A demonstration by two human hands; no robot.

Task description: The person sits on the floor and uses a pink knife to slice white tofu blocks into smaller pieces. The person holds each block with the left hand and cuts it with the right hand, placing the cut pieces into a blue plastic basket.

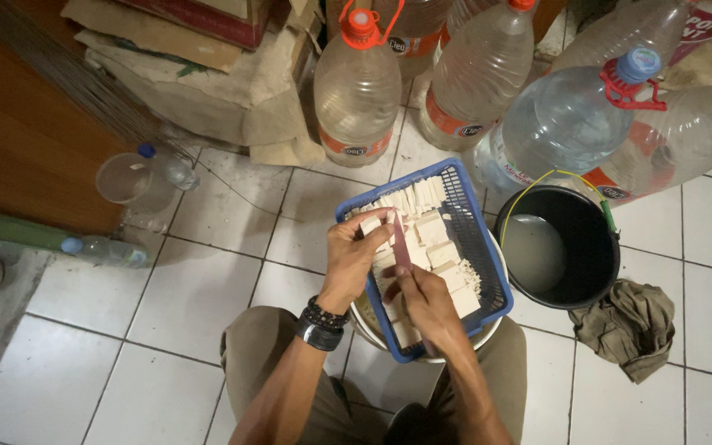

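Below, left hand (354, 255) curled around a pale block (370, 224), fingers closed on it, held just over the blue basket (478, 239). Right hand (426, 301) closed on a thin flat blade (400, 243), pinched between thumb and fingers, its tip reaching up against the block in the left hand. Under both hands, rows of pale cut blocks (438, 247) filling the basket, some standing on edge at the far end, others lying loose nearer the right hand. Basket resting on a white round tub (364, 325), just visible beneath the wrists. Beaded bracelets and a dark band (321, 325) on the left wrist. To the right of the right hand, a black bucket (587, 247) with cloudy water, and beside it a crumpled olive cloth (632, 325) on the white tiles. Beyond the hands, several large clear water bottles (358, 91) standing close together. Far left of the left hand, a small clear cup (121, 177) and small bottles lying on the floor.
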